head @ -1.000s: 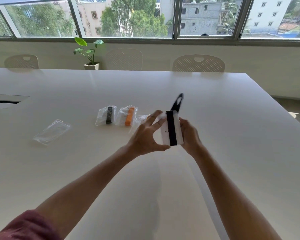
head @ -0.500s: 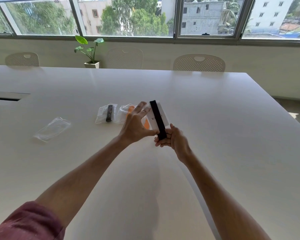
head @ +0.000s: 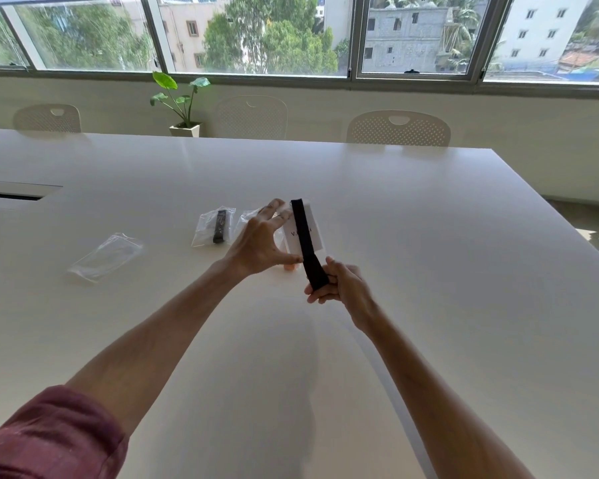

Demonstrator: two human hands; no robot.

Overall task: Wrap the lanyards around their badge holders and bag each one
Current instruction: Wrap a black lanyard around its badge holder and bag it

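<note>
A dark red sleeve [head: 49, 433] covers the left upper arm at the near edge of view; both forearms are bare and extend forward over the white tabletop [head: 429, 271]. The right hand [head: 339, 285] is nearest, fingers curled in a narrow grip around the lower end of a black lanyard [head: 306, 243], which runs taut from that grip up and slightly left. Just beyond the grip, the left hand [head: 261, 245] holds a white badge holder [head: 305, 226] above the tabletop, thumb at its lower edge and fingertips [head: 277, 210] at its upper left edge, the span of the hand wide across the card. The lanyard lies lengthwise over the face of the badge holder and passes over its top edge; printed lettering on the card is partly hidden by the strap and cannot be read. Beneath the left hand a small orange patch [head: 290, 267] shows, its nature unclear. To the left of the grip and further out, a bagged holder with a dark strap [head: 215, 227] rests flat on the tabletop, with another clear bag [head: 248, 217] just beside it, mostly hidden by the left hand. Well to the left lies a clear plastic bag [head: 106, 257]. At the far side stand three white chairs [head: 398, 127], a potted plant [head: 184, 105], and windows [head: 256, 32].
</note>
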